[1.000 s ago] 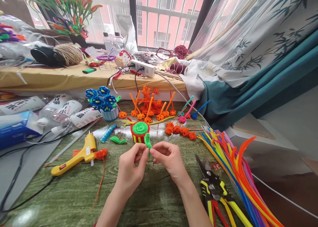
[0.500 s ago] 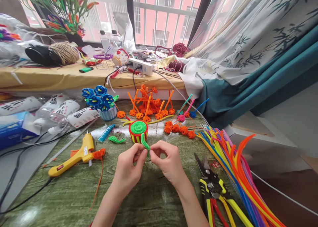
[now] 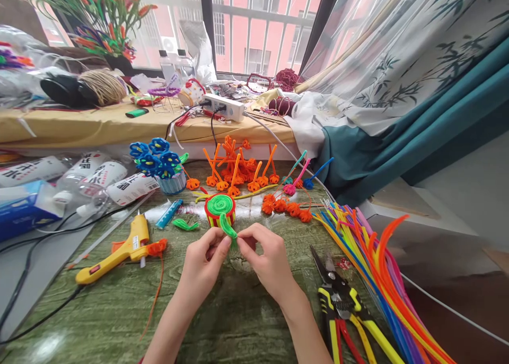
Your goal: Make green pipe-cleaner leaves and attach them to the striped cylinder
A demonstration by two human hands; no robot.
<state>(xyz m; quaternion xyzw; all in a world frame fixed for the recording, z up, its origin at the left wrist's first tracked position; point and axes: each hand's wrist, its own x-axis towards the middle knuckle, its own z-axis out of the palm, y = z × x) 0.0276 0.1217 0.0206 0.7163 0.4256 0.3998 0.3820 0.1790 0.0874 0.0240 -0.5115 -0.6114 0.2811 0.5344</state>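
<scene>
Between my two hands is a folded green pipe cleaner, bent into a narrow leaf-like loop. My left hand pinches its lower left side between thumb and fingertips. With thumb and forefinger, my right hand grips the lower tip. Just behind the loop stands a small round pot with red and yellow striped sides and a green spiral top; the loop's upper end overlaps it in view, and I cannot tell if they touch. Left of the pot lies another green pipe cleaner piece.
A yellow glue gun lies left, near a blue flower pot. Orange pipe cleaner flowers stand at the back. Pliers and a bundle of coloured pipe cleaners lie right. Bottles lie far left.
The green loop has tilted and shows more broadly, its lower end slightly higher and further left. My left hand has shifted slightly left; both hands keep their pinch.
</scene>
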